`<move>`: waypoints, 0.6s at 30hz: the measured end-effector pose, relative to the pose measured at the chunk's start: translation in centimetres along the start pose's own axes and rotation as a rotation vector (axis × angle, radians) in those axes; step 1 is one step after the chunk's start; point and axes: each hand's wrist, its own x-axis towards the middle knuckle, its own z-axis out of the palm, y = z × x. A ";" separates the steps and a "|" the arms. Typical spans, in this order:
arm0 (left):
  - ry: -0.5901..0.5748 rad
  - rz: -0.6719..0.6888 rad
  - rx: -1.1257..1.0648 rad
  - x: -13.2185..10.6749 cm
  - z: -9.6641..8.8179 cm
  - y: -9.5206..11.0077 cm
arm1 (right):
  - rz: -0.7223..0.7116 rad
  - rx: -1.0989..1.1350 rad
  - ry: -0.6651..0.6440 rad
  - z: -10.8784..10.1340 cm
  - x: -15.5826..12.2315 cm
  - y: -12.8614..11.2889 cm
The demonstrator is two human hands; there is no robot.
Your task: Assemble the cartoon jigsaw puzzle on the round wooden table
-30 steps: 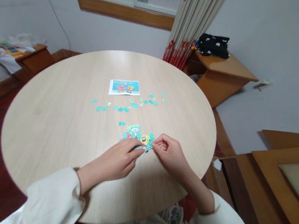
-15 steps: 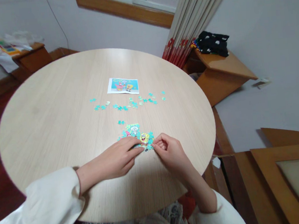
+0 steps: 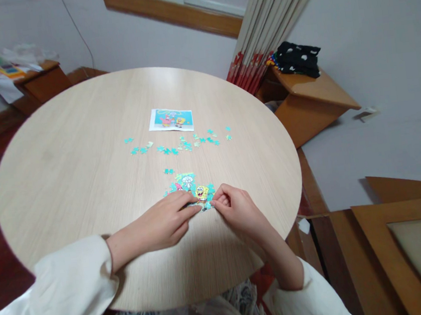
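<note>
A partly joined jigsaw puzzle (image 3: 188,182) with cartoon figures lies near the front of the round table (image 3: 81,141). My left hand (image 3: 166,219) rests palm down over its lower left part, fingers stretched out and covering some of the picture. At the puzzle's right edge, my right hand (image 3: 238,209) is closed, thumb and forefinger pinched together at a jigsaw piece that is mostly hidden. Two turquoise pieces (image 3: 169,171) sit just above the puzzle. Farther back, several loose pieces (image 3: 168,151) are spread in a row.
Behind the loose pieces lies a printed reference picture (image 3: 171,120) of the cartoon scene. A wooden stool (image 3: 312,91) with dark cloth on it stands beyond the table at right. Papers (image 3: 3,81) are piled on furniture at far left. A wooden chair (image 3: 377,240) is at lower right.
My right hand has shifted slightly at the puzzle's right edge, its pinch coming closer over the lower right corner. My left hand stays in place. The whole view has moved a little.
</note>
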 end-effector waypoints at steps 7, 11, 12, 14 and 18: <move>0.004 -0.006 -0.024 0.0 0.0 -0.1 | -0.017 0.012 -0.005 0.0 0.2 0.3; -0.008 -0.031 -0.103 0.0 -0.3 -0.1 | -0.037 0.004 -0.006 0.0 0.2 0.3; -0.019 -0.049 -0.132 0.0 -0.4 -0.1 | -0.034 0.003 -0.009 0.0 0.3 0.2; -0.040 -0.099 -0.174 0.0 -0.7 -0.1 | -0.015 -0.003 -0.016 -0.1 0.3 0.1; -0.061 -0.183 -0.184 0.1 -1.0 0.1 | 0.025 -0.019 -0.026 -0.2 0.4 -0.3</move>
